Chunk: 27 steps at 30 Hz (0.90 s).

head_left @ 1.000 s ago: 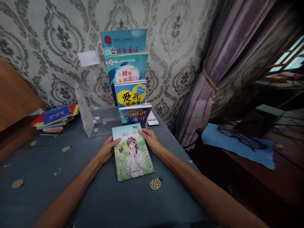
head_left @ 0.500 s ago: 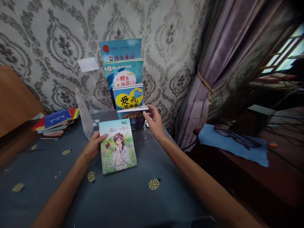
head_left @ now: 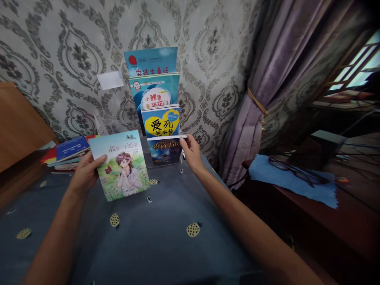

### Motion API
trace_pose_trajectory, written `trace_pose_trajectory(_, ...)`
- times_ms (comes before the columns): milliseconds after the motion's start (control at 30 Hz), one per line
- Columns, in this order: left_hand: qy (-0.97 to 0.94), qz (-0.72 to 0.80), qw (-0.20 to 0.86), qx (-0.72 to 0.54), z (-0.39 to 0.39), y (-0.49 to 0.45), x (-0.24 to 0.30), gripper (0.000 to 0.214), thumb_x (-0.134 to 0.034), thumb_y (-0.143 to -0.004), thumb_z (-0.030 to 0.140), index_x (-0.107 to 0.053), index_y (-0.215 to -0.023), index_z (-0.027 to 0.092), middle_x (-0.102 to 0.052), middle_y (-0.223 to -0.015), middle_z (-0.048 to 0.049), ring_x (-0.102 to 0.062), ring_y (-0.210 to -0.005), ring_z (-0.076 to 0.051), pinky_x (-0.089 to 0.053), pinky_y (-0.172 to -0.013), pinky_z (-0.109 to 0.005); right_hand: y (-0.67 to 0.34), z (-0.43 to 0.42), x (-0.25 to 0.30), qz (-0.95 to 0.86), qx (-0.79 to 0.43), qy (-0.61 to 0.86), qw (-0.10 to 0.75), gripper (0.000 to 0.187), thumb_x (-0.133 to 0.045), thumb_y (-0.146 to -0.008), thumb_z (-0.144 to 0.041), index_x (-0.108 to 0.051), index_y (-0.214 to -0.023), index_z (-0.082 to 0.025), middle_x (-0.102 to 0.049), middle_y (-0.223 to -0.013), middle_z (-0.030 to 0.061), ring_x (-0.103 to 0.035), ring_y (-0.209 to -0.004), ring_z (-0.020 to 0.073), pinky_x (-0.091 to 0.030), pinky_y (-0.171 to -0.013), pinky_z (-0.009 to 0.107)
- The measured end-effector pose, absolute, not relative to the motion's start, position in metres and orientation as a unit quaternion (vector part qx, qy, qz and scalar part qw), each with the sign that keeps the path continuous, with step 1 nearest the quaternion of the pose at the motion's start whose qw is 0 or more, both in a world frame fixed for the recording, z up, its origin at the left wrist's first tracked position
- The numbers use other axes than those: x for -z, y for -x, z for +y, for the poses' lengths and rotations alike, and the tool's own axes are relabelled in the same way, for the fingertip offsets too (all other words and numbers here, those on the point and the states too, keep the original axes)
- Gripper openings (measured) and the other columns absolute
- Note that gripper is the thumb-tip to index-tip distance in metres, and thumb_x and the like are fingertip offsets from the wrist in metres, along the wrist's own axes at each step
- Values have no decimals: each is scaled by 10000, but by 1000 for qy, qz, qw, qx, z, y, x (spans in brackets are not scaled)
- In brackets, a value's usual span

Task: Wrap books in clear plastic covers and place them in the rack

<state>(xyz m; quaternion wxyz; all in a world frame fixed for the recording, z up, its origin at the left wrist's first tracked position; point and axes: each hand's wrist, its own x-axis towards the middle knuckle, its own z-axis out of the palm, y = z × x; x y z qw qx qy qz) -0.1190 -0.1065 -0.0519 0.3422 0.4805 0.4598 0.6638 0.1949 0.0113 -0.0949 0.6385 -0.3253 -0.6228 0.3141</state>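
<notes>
My left hand (head_left: 86, 172) is closed on the left edge of a green picture book with a girl on its cover (head_left: 121, 165), held lifted and tilted above the blue tablecloth (head_left: 166, 233). My right hand (head_left: 190, 152) grips the right edge of a dark blue book (head_left: 164, 149), the lowest one in a clear tiered rack. Above it in the rack stand a yellow-heart book (head_left: 160, 120), a light blue fish book (head_left: 154, 93) and a top blue book (head_left: 151, 61).
A stack of colourful books (head_left: 69, 152) lies at the back left beside a wooden board (head_left: 18, 118). A purple curtain (head_left: 264, 87) hangs at the right. Glasses (head_left: 297, 170) rest on a blue cloth on a side table. Patterned wallpaper is behind the rack.
My left hand has lifted the green book off the table and carried it left. My right hand left that book and took hold of the dark blue book in the rack.
</notes>
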Motion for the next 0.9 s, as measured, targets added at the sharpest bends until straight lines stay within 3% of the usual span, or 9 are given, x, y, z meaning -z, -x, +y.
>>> trace_pose_trajectory(167, -540, 428, 193, -699, -101, 115, 34, 425, -861, -675, 415, -720, -1002, 183, -767, -1056, -51, -691, -1009, -235, -561, -930, -332, -194, 11, 94, -624, -307, 333, 636, 369, -504, -883, -645, -511, -851, -277, -557, -820, 27, -522, -810, 210, -432, -740, 334)
trace_pose_trajectory(400, -570, 390, 117, -714, -93, 98, 24, 363, -830, -748, 379, -713, -994, 138, -752, -1054, -61, -659, -1014, -189, -507, -986, -305, -195, 8, 92, -624, -305, 320, 644, 331, -520, -898, -588, -513, -848, -261, -539, -796, 10, -524, -776, 189, -432, -720, 315)
trace_pose_trajectory(567, -613, 363, 81, -697, -90, 84, 7, 288, -793, -795, 371, -723, -997, 178, -745, -1022, -29, -657, -1063, -208, -496, -1025, -336, -194, 8, 92, -631, -295, 323, 640, 350, -511, -900, -612, -510, -839, -268, -541, -797, 16, -525, -782, 195, -436, -720, 322)
trace_pose_trajectory(900, -599, 307, 242, -699, -52, 52, 9, 499, -850, -676, 465, -678, -1082, 232, -736, -1130, -85, -640, -1191, -285, -534, -1011, -420, -194, 8, 92, -626, -310, 307, 647, 334, -526, -896, -584, -476, -808, -265, -518, -784, 4, -506, -749, 183, -415, -705, 315)
